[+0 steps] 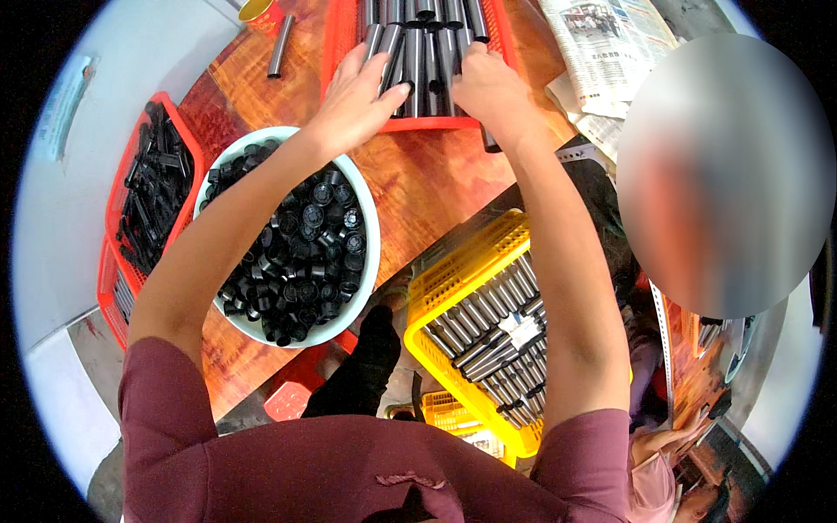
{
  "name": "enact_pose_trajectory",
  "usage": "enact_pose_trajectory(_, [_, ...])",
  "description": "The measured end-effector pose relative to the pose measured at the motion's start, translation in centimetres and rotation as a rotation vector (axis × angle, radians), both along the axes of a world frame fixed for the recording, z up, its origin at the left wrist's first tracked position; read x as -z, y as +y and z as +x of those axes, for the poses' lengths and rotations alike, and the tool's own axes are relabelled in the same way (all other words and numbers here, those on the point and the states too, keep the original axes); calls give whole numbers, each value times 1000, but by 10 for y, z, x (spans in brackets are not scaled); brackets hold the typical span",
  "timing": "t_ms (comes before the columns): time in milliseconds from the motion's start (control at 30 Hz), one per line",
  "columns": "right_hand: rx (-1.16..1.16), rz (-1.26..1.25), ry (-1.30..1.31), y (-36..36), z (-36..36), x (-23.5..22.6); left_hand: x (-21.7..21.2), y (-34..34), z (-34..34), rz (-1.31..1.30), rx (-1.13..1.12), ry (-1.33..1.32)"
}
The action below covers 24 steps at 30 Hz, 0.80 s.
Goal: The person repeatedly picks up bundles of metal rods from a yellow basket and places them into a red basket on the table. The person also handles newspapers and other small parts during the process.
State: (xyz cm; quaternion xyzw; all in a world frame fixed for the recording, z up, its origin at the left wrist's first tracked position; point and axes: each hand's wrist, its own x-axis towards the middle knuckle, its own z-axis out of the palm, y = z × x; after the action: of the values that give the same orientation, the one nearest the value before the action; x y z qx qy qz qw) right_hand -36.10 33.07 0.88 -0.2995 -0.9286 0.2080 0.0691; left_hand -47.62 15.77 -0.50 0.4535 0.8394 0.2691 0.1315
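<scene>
Behind the bare left hand (353,101) and bare right hand (491,83), the uncovered forearms (565,253) meet elbow-length sleeves (166,397) of plain maroon cloth, part of a maroon top (318,462) with a ragged line across its front, and below either hand shows a black cloth trouser leg (359,368).

Wooden table (427,192) with basin (371,228), red basket (436,124)
</scene>
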Motion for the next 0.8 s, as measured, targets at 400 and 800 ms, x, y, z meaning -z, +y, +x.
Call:
enact_pose_trajectory(400, [90, 318, 1023, -54, 93, -40, -104, -84, 128, 92, 286, -3])
enact_pose_trajectory(800, [1681, -162, 443, -546, 677, 82, -52, -196, 521, -448, 1358, -530])
